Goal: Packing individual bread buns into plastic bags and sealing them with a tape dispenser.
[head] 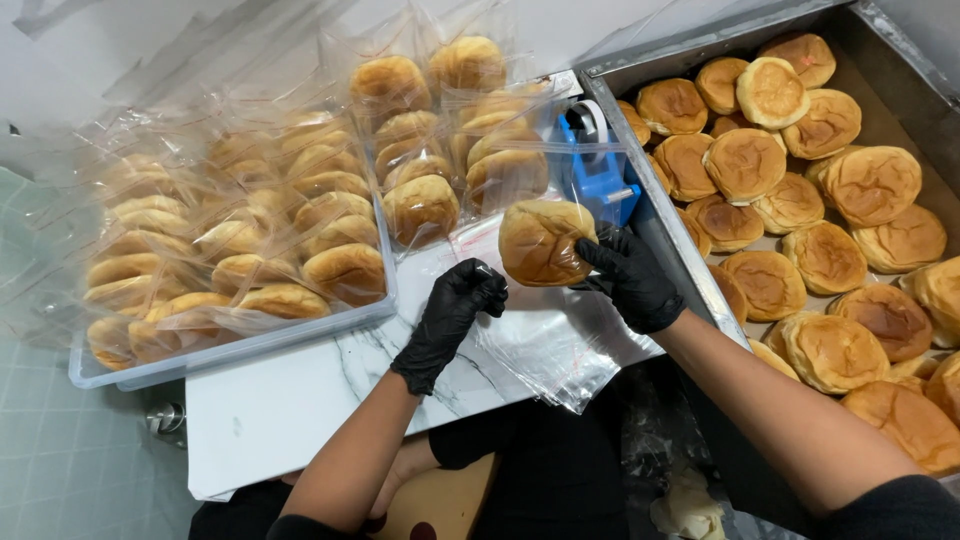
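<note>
Both my hands wear black gloves. My right hand (630,278) holds a round golden bun (541,240) above a stack of clear plastic bags (545,345) lying on the white marble-patterned table (290,400). My left hand (455,305) pinches the edge of the top clear bag just left of the bun, fingers closed on the plastic. The bun sits at the mouth of that bag; whether it is partly inside I cannot tell.
A clear tray (230,350) at left holds several bagged buns. More bagged buns (440,130) are piled behind. A blue tape dispenser (598,170) stands beside the metal bin (680,250) at right, which holds several unwrapped buns (790,200).
</note>
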